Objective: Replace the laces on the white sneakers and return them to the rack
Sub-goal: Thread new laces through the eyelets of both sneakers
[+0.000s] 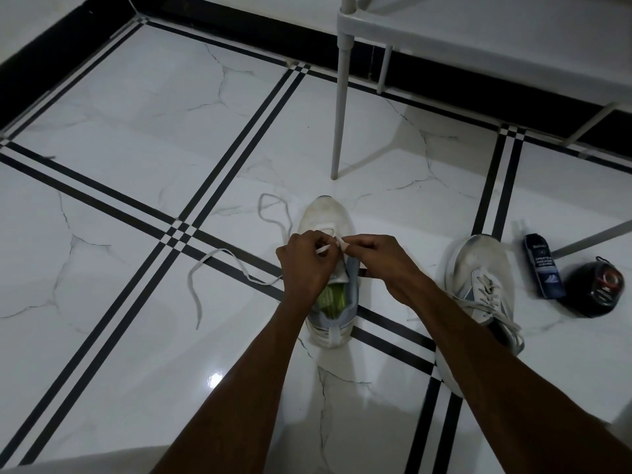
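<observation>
Just short of the rack leg (pixel 342 107), toward the camera, a white sneaker (pixel 326 217) is sitting on the tiled floor (pixel 119 131) with its toe pointing at that leg. Both hands are working over its eyelet area. The left hand (pixel 302 265) is pinching the tip end of a white lace (pixel 219 261) between thumb and fingers, its fingers curled round it. The right hand (pixel 372 254) is pinching another short stretch of the same lace just above the tongue, so both grips are clenched on the lace. From the hands the loose lace is trailing away to the left of the sneaker, looping on the floor in two long curves well clear of the rack leg. A green insole (pixel 330 301) is showing inside the sneaker's open collar.

To the right of the rack leg and nearer the camera, the second sneaker (pixel 478 268) is lying with its laces already threaded and their ends spilling loose. Just beyond it, farther right, a dark cleaner bottle (pixel 543 268) is lying on its side, and a round black tin (pixel 596 292) is resting beside that.
</observation>
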The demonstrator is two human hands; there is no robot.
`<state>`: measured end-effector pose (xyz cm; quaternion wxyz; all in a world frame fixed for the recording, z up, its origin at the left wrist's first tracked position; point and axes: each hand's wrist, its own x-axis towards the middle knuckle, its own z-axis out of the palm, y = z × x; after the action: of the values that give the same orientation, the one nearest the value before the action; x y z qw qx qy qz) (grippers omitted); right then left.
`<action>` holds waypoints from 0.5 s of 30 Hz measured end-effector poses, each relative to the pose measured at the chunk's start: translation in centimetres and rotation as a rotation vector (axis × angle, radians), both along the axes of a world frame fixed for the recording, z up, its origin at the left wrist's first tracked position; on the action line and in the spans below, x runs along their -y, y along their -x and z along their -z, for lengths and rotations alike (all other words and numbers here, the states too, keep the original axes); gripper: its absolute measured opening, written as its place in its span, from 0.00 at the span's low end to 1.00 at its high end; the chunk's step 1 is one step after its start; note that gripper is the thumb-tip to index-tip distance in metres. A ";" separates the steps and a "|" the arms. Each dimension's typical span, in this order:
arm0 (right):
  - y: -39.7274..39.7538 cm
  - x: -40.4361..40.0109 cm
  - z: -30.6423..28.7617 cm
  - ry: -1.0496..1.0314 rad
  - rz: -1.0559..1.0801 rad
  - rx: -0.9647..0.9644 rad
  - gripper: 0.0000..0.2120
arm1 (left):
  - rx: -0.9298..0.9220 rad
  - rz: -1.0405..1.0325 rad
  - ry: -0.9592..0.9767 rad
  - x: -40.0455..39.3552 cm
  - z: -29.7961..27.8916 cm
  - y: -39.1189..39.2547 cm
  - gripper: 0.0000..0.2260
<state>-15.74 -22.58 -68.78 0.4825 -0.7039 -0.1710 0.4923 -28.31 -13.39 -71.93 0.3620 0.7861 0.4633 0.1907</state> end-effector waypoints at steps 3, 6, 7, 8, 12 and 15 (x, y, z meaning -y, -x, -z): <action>-0.2 -0.1 0.1 0.012 0.026 -0.036 0.11 | 0.064 -0.026 0.022 0.0 0.1 0.2 0.06; 0.1 -0.7 0.8 0.022 0.098 0.069 0.06 | 0.037 -0.085 -0.083 0.5 -0.3 0.4 0.07; 0.2 -0.9 1.0 0.033 0.104 0.127 0.05 | 0.023 -0.126 -0.131 0.8 -0.7 0.5 0.08; 0.3 -1.1 1.0 0.043 0.089 0.180 0.06 | 0.000 -0.164 -0.177 1.1 -1.2 0.4 0.08; 0.2 -1.5 1.1 0.105 -0.039 0.321 0.06 | -0.133 -0.084 -0.171 2.5 -2.2 0.2 0.16; -1.2 -1.2 0.8 0.119 -0.042 0.221 0.04 | -0.161 -0.071 -0.081 2.6 -1.7 0.4 0.16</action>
<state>-14.59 -21.34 -69.56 0.4077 -0.7777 -0.2083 0.4309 -28.74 -15.98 -70.25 0.2844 0.7960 0.5103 0.1582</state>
